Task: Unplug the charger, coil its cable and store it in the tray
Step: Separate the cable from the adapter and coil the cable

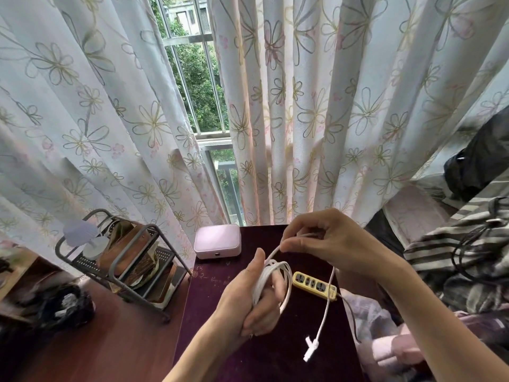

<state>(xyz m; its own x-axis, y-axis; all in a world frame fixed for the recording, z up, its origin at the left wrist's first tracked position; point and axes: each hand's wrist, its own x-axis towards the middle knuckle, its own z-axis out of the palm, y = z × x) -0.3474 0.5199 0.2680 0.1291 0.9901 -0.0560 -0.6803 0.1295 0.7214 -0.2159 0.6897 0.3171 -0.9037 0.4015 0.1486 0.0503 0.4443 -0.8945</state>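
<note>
White cable (275, 279) is wound in several loops around the left hand (257, 296), whose grip is closed on the bundle just above the dark purple worktop (220, 312). The right hand (325, 241) pinches the running strand between thumb and fingers, feeding it toward the coil. From there the loose tail drops past the yellow power strip (314, 285), and its connector end (309, 348) dangles free near the worktop's front. That swinging end looks the likeliest trouble: it could catch on the strip or its dark lead and drag it. The loops sit loosely too, so I'd guess a slack left grip lets them slide off. Which container is the tray, I cannot tell.
</note>
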